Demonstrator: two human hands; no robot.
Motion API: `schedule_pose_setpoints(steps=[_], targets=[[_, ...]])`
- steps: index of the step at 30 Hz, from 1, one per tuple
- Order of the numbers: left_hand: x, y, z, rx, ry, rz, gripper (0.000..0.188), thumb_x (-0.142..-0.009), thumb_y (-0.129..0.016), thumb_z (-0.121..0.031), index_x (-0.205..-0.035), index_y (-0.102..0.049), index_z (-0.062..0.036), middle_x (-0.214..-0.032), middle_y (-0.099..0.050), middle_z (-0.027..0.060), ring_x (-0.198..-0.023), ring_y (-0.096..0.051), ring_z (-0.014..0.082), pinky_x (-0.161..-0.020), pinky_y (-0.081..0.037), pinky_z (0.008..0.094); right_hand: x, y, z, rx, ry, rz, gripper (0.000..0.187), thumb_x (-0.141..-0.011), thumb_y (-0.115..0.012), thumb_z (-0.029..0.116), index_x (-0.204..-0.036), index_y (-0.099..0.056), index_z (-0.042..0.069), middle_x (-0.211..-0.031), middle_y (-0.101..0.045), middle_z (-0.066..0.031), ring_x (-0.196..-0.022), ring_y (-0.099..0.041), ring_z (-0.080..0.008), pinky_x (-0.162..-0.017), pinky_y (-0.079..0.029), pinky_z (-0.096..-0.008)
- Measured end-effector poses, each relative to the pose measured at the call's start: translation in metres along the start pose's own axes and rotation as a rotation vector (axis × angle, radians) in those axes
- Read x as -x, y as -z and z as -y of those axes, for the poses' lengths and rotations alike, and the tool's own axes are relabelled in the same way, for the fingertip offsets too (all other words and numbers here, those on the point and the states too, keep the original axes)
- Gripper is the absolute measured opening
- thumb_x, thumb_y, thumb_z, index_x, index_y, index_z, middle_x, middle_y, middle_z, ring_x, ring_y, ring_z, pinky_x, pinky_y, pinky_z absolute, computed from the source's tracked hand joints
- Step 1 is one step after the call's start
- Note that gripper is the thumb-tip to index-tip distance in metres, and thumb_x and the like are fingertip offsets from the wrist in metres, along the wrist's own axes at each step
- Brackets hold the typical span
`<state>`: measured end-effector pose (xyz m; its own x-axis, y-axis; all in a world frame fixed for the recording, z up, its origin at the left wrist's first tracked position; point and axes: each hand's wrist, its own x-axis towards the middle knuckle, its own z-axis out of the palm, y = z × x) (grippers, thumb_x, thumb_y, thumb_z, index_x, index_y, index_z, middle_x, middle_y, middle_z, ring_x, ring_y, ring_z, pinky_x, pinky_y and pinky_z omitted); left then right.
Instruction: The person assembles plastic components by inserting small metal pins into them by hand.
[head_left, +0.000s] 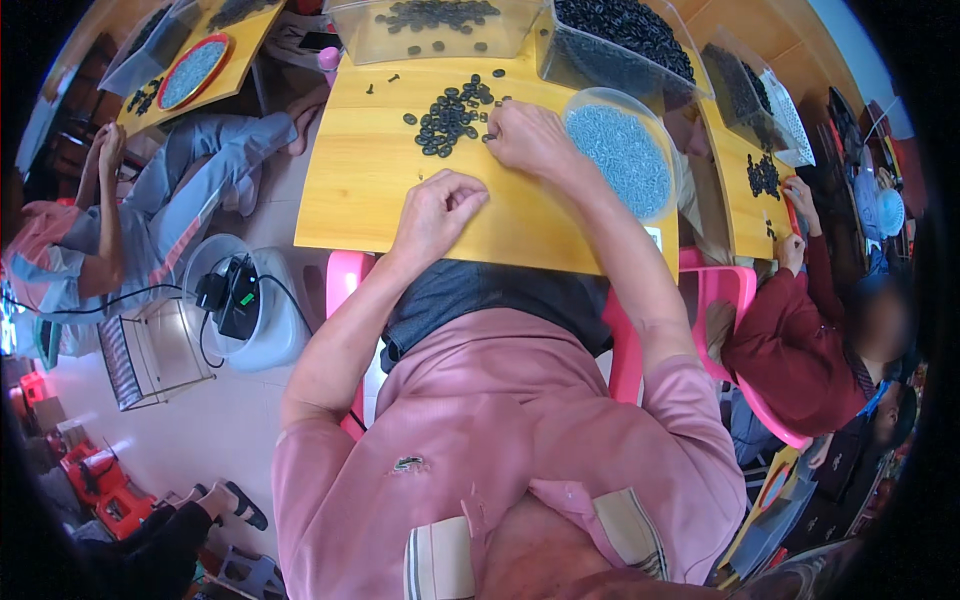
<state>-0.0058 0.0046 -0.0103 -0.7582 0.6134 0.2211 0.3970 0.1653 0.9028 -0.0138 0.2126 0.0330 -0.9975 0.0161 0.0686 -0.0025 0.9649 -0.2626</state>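
My right hand (530, 138) rests on the yellow table (350, 185), its fingers pinched together at the right edge of a loose pile of small black oval pieces (447, 122). One black piece (488, 137) shows at its fingertips. Closer to me, my left hand (437, 215) is closed with thumb against fingers, near the table's front edge; anything inside it is hidden. Beside my right forearm sits a round clear tray heaped with tiny silvery metal parts (620, 155), too small to name surely. Two small dark screws (393, 78) lie left of the pile.
At the table's far side stand a clear bin (440, 46) with some black pieces and another bin (600, 72) piled high with them. People work at neighbouring tables on the left and right. A white tub (270, 335) with a black device stands on the floor.
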Motion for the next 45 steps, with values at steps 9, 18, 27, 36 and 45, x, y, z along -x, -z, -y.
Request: schedule_pose_setpoints(steps=[9, 18, 27, 36, 45], targets=[[0.000, 0.002, 0.012, 0.394, 0.135, -0.132, 0.022, -0.089, -0.069, 0.000, -0.110, -0.068, 0.0017, -0.100, -0.066, 0.0060, -0.087, -0.063, 0.0092, -0.080, -0.050, 0.0222, 0.048, -0.007, 0.013, -0.779, -0.020, 0.043, 0.022, -0.081, -0.070, 0.021, -0.088, -0.070, 0.000, -0.076, -0.068, -0.0099, -0.070, -0.066, -0.0191, -0.065, -0.052, -0.0321], [0.003, -0.002, 0.009, 0.457, 0.091, -0.018, 0.023, -0.091, -0.065, 0.001, -0.114, -0.066, 0.0035, -0.093, -0.069, 0.0067, -0.081, -0.066, 0.0119, -0.076, -0.053, 0.0230, 0.062, -0.009, 0.003, -1.292, -0.128, 0.356, 0.024, -0.084, -0.073, 0.016, -0.098, -0.066, -0.002, -0.077, -0.067, -0.0059, -0.067, -0.063, -0.0097, -0.058, -0.046, -0.0226], [0.000, -0.001, 0.009, 0.585, 0.131, 0.003, 0.023, -0.092, -0.065, 0.000, -0.114, -0.064, 0.0027, -0.090, -0.068, 0.0074, -0.078, -0.067, 0.0132, -0.071, -0.054, 0.0242, 0.063, -0.025, 0.009, -1.304, 0.025, 0.139, 0.024, -0.085, -0.069, 0.006, -0.106, -0.064, -0.005, -0.084, -0.069, -0.0082, -0.077, -0.066, -0.0129, -0.072, -0.053, -0.0260], [-0.001, 0.005, 0.005, 0.491, 0.216, 0.005, 0.023, -0.089, -0.066, 0.001, -0.113, -0.065, 0.0009, -0.084, -0.064, 0.0024, -0.074, -0.064, 0.0107, -0.070, -0.051, 0.0236, 0.064, 0.020, -0.020, -0.458, -0.077, -0.360, 0.016, -0.084, -0.064, 0.016, -0.090, -0.071, 0.003, -0.085, -0.070, -0.0174, -0.080, -0.069, -0.0334, -0.073, -0.054, -0.0417], [-0.003, 0.004, 0.011, 0.550, 0.220, -0.041, 0.018, -0.089, -0.066, 0.002, -0.107, -0.065, 0.0016, -0.084, -0.066, 0.0043, -0.076, -0.065, 0.0117, -0.073, -0.051, 0.0237, 0.086, 0.049, -0.132, 0.076, -0.579, -0.335, 0.020, -0.082, -0.065, 0.014, -0.097, -0.073, 0.004, -0.098, -0.070, -0.0203, -0.100, -0.066, -0.0359, -0.088, -0.051, -0.0438]])
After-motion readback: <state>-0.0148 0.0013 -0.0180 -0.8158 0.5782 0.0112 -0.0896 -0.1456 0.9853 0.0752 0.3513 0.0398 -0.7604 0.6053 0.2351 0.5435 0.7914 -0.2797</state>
